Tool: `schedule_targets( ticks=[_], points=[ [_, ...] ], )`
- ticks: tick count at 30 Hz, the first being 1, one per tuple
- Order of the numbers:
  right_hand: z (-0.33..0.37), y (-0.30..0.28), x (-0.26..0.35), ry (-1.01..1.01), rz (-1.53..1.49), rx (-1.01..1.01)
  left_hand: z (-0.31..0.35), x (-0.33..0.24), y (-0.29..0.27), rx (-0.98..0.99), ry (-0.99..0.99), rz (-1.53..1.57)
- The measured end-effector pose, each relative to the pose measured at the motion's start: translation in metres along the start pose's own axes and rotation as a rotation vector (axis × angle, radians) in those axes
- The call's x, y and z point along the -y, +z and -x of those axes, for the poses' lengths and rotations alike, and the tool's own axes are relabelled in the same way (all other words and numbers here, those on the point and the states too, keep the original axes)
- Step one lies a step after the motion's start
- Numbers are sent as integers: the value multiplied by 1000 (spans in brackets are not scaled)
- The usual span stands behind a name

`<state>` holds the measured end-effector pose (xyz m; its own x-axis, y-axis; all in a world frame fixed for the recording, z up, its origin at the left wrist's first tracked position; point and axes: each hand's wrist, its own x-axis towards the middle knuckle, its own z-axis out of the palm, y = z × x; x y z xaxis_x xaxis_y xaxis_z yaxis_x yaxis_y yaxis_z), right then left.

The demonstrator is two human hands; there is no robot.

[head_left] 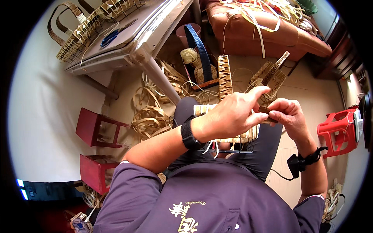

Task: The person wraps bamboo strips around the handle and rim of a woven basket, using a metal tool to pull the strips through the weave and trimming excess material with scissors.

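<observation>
A basket [245, 135] of pale flat strips woven on a dark wire frame rests on my lap. Its upright handle [225, 73], wrapped in a brown and cream zigzag, stands at the far side. Over the basket's right part, my right hand [288, 113] pinches a short brown strip [265, 110] between thumb and fingers. My left hand [237, 111] reaches across the basket, its thumb and bent fingers closed about the strip's other side. Part of the strip is hidden by the fingers. White loose ends [216, 148] hang from the basket's near edge.
Ahead lie a box with a blue handle [200, 48] and string balls [189, 56], and another woven basket [272, 77]. Coiled strips [149, 120] cover the floor left, near a table [149, 23] with scissors [112, 37]. Red stools [340, 132] stand on both sides; an armchair [268, 35] is beyond.
</observation>
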<state>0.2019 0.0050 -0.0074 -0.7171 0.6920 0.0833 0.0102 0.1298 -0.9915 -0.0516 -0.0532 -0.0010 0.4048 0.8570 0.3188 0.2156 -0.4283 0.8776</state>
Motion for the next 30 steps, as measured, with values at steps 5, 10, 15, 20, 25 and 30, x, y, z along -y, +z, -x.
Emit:
schedule_targets(
  ticks=[5,10,15,20,25,30],
  points=[
    [17,-1,-28,395,143,-238,45,40,26,166,5,-543],
    [-5,-1,-33,444,228,-249,60,60,48,131,86,-631],
    [-13,-3,-41,521,265,-173,69,64,56,96,39,-625],
    [-19,8,-35,313,584,-181,70,65,50,102,26,-591],
    [-20,14,-44,123,709,-169,71,69,51,103,14,-586],
    [-27,9,-37,288,666,-118,72,75,52,93,38,-595]
  ],
)
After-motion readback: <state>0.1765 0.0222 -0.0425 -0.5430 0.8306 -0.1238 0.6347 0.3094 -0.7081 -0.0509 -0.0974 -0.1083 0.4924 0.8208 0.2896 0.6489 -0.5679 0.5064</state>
